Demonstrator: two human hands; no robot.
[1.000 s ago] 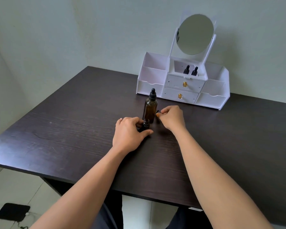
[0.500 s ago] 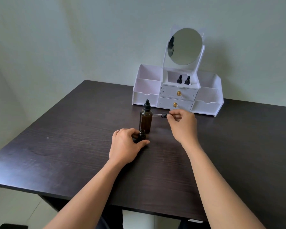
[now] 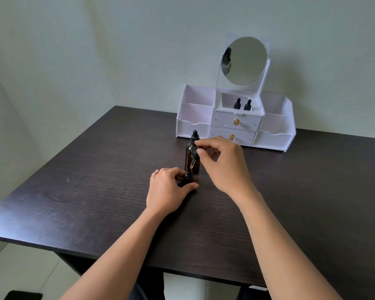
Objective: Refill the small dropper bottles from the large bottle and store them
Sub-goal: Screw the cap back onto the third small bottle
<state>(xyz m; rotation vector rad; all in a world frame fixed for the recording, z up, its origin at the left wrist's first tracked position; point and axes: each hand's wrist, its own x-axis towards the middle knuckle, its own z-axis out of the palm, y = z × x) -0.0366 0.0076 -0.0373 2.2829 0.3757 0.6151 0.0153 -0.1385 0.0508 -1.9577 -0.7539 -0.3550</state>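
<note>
Moved: the right hand [image 3: 223,165] has turned the dropper [image 3: 194,156]. Half a second ago it lay about level beside the neck of the large bottle [image 3: 187,153]; now it hangs with the glass tip down.
Unmoved: the left hand [image 3: 169,191] keeps the same hold, and the large bottle stands in the same place.
Right hand: thumb and forefinger pinch the black cap of the dropper; the other fingers are loosely curled behind.
Left hand: fingers and thumb are curled round the small bottle [image 3: 187,178] and hold it upright on the table [image 3: 95,191].
Small bottle: it stands just in front of the large bottle, mouth open, with the glass tip right above the mouth or already touching it; I cannot tell which.
Large bottle: amber, upright, with its own dropper cap on.
Already stored: two small dropper bottles [image 3: 238,104] stand in the upper middle compartment of the white organizer [image 3: 193,126] at the back of the table, under the round mirror [image 3: 244,60].
Step in hand: I judge that the dropper is being put into the small bottle. Whether this bottle is already filled, the picture does not show.
Next move: it calls for a straight lowering of the glass tube through the narrow mouth, then turning the cap while the left hand holds the bottle firm.
</note>
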